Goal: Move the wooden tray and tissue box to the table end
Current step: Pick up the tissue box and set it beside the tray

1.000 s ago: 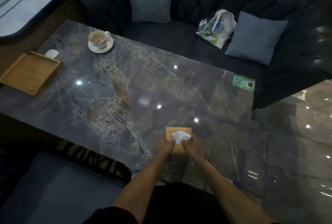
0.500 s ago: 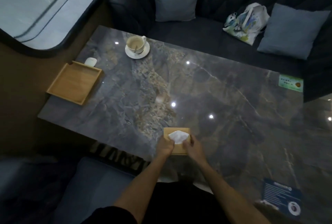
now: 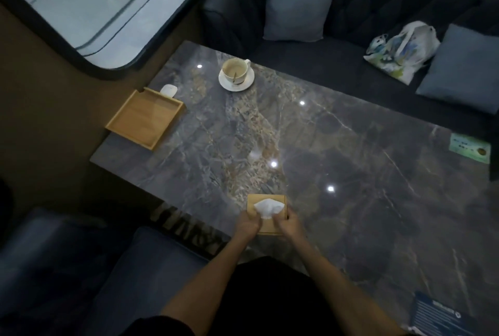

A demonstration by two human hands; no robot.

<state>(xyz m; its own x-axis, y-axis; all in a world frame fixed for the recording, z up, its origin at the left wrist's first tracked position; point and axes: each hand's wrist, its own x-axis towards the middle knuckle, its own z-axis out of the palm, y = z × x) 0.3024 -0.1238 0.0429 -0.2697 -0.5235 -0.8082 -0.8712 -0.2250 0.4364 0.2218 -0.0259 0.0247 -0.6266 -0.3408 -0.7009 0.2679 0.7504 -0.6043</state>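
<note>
A small wooden tissue box [image 3: 270,200] with a white tissue sticking out of its top sits near the front edge of the dark marble table [image 3: 351,173]. My left hand [image 3: 247,225] grips its left side and my right hand [image 3: 290,223] grips its right side. The empty square wooden tray [image 3: 144,118] lies at the table's left end, against the wall, far from both hands.
A cup on a saucer [image 3: 236,74] stands at the back left. A small white object [image 3: 168,90] lies behind the tray. A green card [image 3: 469,147] and a blue card [image 3: 437,314] lie at the right. Sofa with cushions and a bag [image 3: 402,49] runs behind.
The view has swung left, bringing the tray and the table's left end closer to the middle. Both hands stay clasped on the tissue box.
</note>
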